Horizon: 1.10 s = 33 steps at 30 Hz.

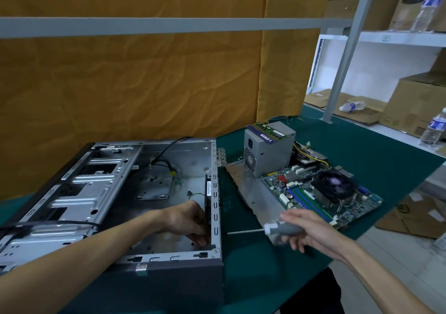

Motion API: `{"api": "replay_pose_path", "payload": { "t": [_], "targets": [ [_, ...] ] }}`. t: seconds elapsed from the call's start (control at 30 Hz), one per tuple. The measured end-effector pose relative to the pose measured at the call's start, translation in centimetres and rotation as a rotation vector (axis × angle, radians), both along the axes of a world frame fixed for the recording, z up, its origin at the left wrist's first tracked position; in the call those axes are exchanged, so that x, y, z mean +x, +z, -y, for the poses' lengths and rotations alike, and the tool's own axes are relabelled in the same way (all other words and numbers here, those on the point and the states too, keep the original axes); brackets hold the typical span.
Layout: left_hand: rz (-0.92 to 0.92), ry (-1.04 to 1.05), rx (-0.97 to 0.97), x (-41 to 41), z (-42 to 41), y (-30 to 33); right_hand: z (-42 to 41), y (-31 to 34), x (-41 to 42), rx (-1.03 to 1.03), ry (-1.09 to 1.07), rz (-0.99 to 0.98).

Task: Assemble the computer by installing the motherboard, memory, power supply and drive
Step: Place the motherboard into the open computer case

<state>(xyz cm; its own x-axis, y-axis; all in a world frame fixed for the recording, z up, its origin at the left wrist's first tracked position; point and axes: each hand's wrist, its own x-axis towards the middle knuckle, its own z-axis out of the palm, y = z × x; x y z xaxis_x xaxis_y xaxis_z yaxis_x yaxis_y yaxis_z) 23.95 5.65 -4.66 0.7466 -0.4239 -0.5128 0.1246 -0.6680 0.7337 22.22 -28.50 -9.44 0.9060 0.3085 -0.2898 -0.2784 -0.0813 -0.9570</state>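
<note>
While the case lies open on its side, notes follow.
Left hand [190, 219]: inside the case [135, 193], fingers curled round a black fan [208, 198] at the rear wall.
Right hand [306, 231]: wrapped round a grey screwdriver [277, 229], shaft aimed toward the left hand.
Motherboard [321, 193]: on the mat just beyond the right hand; stiff, fragile. Judged best taken by bare edges, not the cooler.
Power supply [268, 152]: farther beyond; likely heavy, rigid; grip the flat sides.
Memory [270, 130]: lies atop the supply; light, edge-hold.
</note>
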Motion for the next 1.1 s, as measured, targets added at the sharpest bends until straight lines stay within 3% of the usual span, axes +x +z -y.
{"api": "replay_pose_path", "payload": {
  "t": [0.07,0.2,0.37,0.53,0.77,0.93,1.1],
  "targets": [
    [-0.003,0.002,0.000,0.1,-0.1,-0.1,-0.2,-0.1,0.0,-0.029,0.025,-0.020],
    [-0.015,0.009,-0.009,0.0,-0.1,-0.2,0.4,0.0,0.0,0.139,0.065,-0.065],
    [-0.028,0.022,-0.023,0.1,-0.1,-0.2,0.3,-0.1,0.3,-0.118,0.098,-0.011],
    [-0.023,0.016,-0.010,0.1,0.0,-0.1,0.8,-0.2,0.2,0.094,0.082,-0.039],
    [-0.020,0.027,-0.020,0.2,-0.2,-0.5,0.0,0.3,0.7,-0.138,0.054,-0.010],
    [-0.021,0.024,-0.025,0.2,-0.2,-0.6,0.8,-0.1,0.5,0.042,0.092,-0.043],
    [-0.029,0.032,-0.041,0.3,-0.3,-0.6,0.0,-0.5,0.4,-0.129,0.043,-0.025]
  ]
}}
